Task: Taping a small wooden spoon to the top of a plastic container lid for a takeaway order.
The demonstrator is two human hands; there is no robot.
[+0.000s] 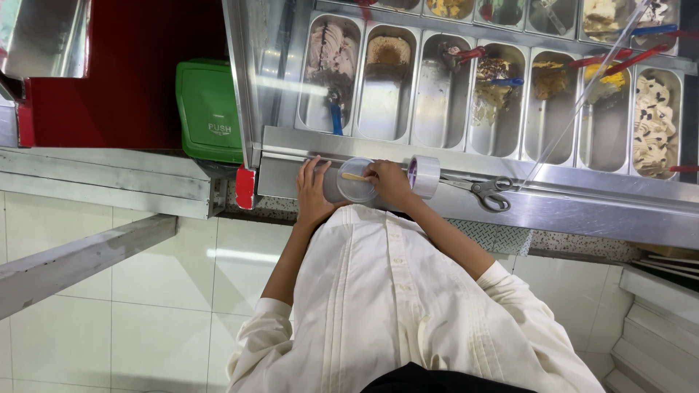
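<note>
A clear plastic cup (354,187) stands on the steel ledge (568,196) of an ice cream freezer. My left hand (313,191) rests against the cup's left side. My right hand (389,182) touches its right rim and pinches a small wooden spoon (354,177) that lies across the cup's mouth. A roll of clear tape (425,176) stands just right of my right hand, and a pair of scissors (486,191) lies further right on the ledge.
Several steel tubs of ice cream (388,80) with scoops sit under the freezer's glass. A green bin lid (208,109) is at the left, beside a red counter (124,73). White tiled floor (131,306) lies below.
</note>
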